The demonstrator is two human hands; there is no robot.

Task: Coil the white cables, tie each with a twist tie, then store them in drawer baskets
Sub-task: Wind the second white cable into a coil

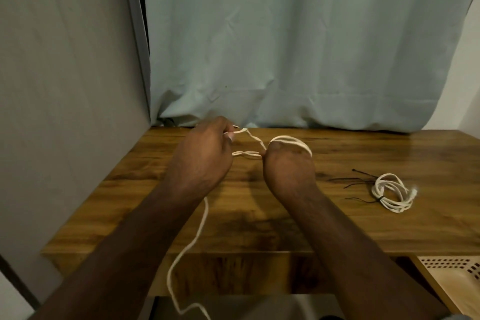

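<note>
I see both hands raised just above the wooden surface, working one white cable. My left hand is curled, pinching the cable at the fingertips near the far edge of the surface. My right hand is clenched round several loops of the same cable, which arch over its knuckles. Short strands run between the two hands, and a long loose tail hangs from under the left wrist, drops past the near edge and trails out of view at the bottom.

To the right, well apart from the hands, a finished coil lies flat, bound with a dark tie, beside a few loose black ties.

A grey wall closes the left side and a pale curtain hangs along the back edge. At the lower right, below the near edge, a perforated basket shows. Bare wood lies between the hands and the coil.
</note>
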